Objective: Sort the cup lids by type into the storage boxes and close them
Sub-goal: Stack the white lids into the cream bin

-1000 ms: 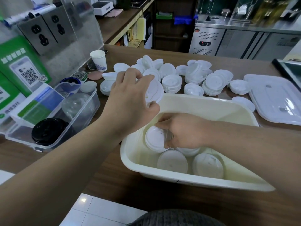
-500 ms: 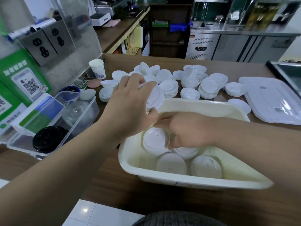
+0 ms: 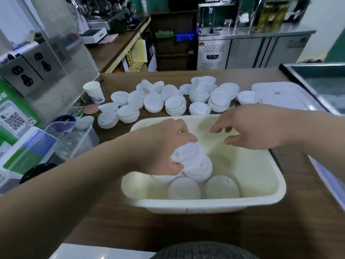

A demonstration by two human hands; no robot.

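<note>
- the left hand (image 3: 162, 148) is curled round a tilted stack of white plastic cup lids (image 3: 194, 161) inside the cream rectangular plastic storage box (image 3: 205, 204); the right hand (image 3: 261, 128) hovers over the box, fingers loosely spread, holding nothing.
- to do this well, i'd stand the stack upright beside the flat white lids (image 3: 183, 187) on the box floor, steady it with the free hand, and release only once it sits level.
- heaped white lids (image 3: 175, 105) wait on the brown wooden counter (image 3: 186, 227) behind the box; a flat translucent white cover (image 3: 280, 94) lies to the right.
- a clear plastic tub (image 3: 82, 139) and a white paper cup (image 3: 93, 92) stand on the left; stainless steel cabinets (image 3: 248, 51) line the back.
</note>
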